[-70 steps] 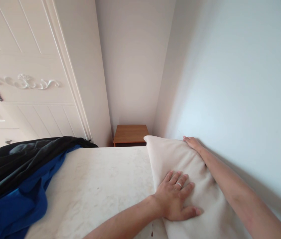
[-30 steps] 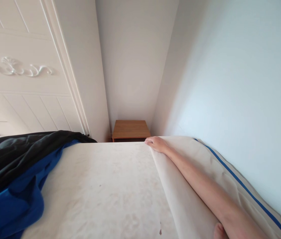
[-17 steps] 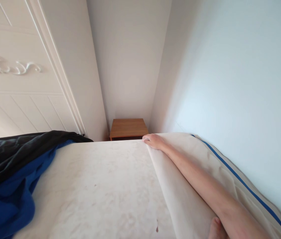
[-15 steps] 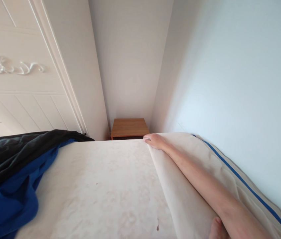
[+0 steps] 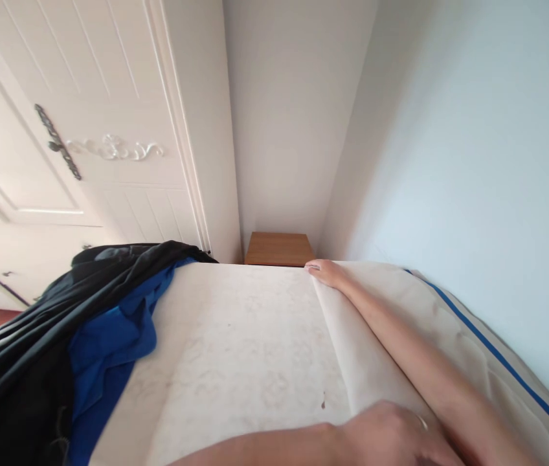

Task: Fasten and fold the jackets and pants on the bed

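Note:
A beige bed cover with a blue stripe lies folded over along the right side of a pale, stained mattress. My right hand grips the cover's edge at the far end of the mattress, its arm stretched along the fold. Close to me, my left hand, with a ring on one finger, is closed on the near part of the fold. Its fingertips are mostly hidden. Left of the mattress, black fabric and blue fabric lie bunched together.
A white wardrobe with carved trim and dark handles stands on the left. Beyond the far mattress edge is a low brown wooden table. A pale wall runs close along the right side.
The view has turned left, showing more of the wardrobe and a patch of reddish floor. My left hand and forearm have come further into view. My right hand keeps its hold on the cover.

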Available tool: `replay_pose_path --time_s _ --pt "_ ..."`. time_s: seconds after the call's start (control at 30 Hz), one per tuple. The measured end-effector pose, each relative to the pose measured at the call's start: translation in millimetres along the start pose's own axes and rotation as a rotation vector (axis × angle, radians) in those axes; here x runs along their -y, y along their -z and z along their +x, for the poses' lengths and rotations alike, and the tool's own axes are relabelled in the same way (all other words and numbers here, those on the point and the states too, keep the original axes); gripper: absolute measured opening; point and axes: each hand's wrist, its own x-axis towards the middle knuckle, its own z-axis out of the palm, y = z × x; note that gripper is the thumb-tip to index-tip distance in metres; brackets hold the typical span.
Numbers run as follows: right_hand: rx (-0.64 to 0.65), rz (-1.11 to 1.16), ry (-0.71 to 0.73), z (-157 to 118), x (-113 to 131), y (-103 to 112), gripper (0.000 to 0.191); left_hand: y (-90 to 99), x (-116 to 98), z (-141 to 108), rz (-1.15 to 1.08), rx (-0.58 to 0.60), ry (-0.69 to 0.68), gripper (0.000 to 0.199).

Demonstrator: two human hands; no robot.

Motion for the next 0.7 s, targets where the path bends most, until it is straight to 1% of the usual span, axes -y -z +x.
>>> replay_pose_path --time_s 0.03,0.1,0.17,0.23,0.3,0.33,0.4,0.47,0.53,0.6,0.63,0.67,0.7 --pt "-0.003 -0.007 0.0 -0.6 -0.2 -0.2 0.034 8.8 0.9 -3.9 -0.163 -0.062 0.117 0.041" --pt "-0.005 -0.025 0.007 -1.6 -0.5 -0.7 0.034 27.1 1.0 -14.9 -0.455 -0.228 0.361 0.042" --pt "0.002 -0.048 0.02 -2.4 -0.2 -1.1 0.035 44.7 -0.7 -32.8 -0.573 -0.393 0.553 0.038" --pt "0.013 -0.07 0.035 -3.1 1.2 -0.9 0.035 60.6 -4.1 -59.6 -0.566 -0.524 0.718 0.035" --pt "0.034 -0.09 0.055 -3.4 3.2 -0.2 0.035 76.2 -9.5 -93.9 -0.489 -0.618 0.837 0.032" --pt "0.049 -0.099 0.067 -3.3 4.1 0.0 0.035 85.4 -13.2 -112.6 -0.434 -0.65 0.876 0.031" --pt "0.08 -0.119 0.094 -2.5 5.6 0.1 0.036 109.3 -23.2 -150.0 -0.304 -0.688 0.91 0.028" --pt "0.101 -0.142 0.117 -1.1 6.6 -0.7 0.038 142.7 -36.5 -184.7 -0.15 -0.698 0.912 0.026" --pt "0.102 -0.163 0.128 0.4 7.7 -1.9 0.038 182.9 -51.6 -216.7 0.032 -0.706 0.939 0.026" --pt "0.089 -0.179 0.133 1.5 9.7 -2.1 0.036 222.8 -65.7 -248.2 0.234 -0.685 1.023 0.026" --pt "0.079 -0.183 0.134 1.8 11.3 -1.6 0.033 239.9 -71.4 -264.5 0.349 -0.649 1.084 0.026" --pt "0.061 -0.187 0.135 1.8 13.4 -0.6 0.031 254.1 -75.8 -281.1 0.465 -0.591 1.162 0.031" --pt "0.025 -0.19 0.13 1.8 16.1 0.9 0.029 265.0 -78.7 -297.5 0.567 -0.531 1.269 0.042"
